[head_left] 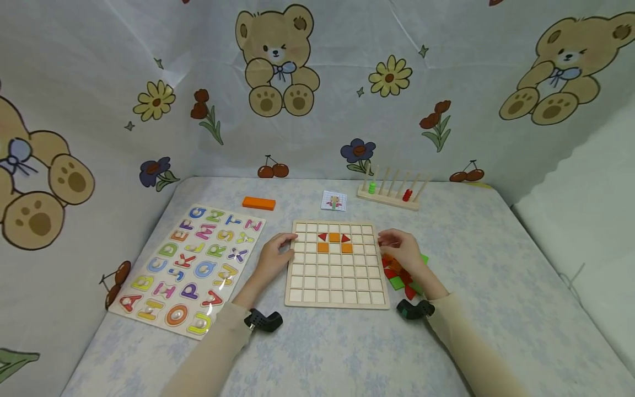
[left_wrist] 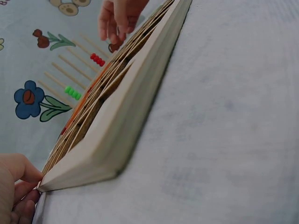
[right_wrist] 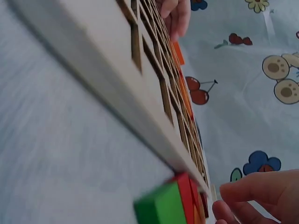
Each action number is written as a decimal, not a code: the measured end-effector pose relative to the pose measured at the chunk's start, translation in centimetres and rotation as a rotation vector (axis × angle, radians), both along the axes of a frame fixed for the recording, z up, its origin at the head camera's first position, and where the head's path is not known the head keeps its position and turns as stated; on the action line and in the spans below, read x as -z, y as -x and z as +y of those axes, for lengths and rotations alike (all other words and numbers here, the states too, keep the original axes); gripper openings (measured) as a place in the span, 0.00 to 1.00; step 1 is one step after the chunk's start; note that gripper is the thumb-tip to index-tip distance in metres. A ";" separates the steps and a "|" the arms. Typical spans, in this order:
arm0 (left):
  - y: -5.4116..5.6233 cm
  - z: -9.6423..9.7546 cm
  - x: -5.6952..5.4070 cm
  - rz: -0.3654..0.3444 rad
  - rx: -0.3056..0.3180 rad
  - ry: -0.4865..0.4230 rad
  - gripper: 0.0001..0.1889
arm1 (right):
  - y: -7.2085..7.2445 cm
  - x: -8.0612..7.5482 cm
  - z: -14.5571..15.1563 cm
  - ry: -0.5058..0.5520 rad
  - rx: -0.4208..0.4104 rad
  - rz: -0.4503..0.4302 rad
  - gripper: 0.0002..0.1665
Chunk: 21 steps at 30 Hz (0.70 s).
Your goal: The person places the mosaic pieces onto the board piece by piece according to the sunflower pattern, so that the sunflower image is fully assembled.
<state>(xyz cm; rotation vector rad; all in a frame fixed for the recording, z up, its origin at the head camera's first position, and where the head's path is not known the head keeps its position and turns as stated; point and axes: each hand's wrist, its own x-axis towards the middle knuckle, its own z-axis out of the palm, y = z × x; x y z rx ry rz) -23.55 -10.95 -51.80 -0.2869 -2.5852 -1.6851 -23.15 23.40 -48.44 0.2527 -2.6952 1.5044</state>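
perhaps a nudge is the likeliest slip: the left hand (head_left: 273, 258) pinches the left edge of the grid board (head_left: 336, 284), and a tug there could jolt its three orange squares (head_left: 323, 247) and two red triangles (head_left: 345, 239). right of the grid board, the right hand (head_left: 404, 251) hovers over heaped loose pieces (head_left: 397, 283), fingers loosely bent, no piece visible in them; a careless sweep could scatter the heap. under the grid board is a mottled pale table (head_left: 496, 303); left of it, a letter puzzle (head_left: 161, 322); beyond it, an orange bar (head_left: 258, 203), a pattern card (head_left: 334, 200), a peg stand (head_left: 389, 199), then bear-printed cloth (head_left: 347, 33).
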 end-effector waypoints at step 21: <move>0.0 0.0 0.0 -0.001 0.004 0.002 0.20 | -1.2 1.1 2.7 -0.079 -0.055 -0.037 0.21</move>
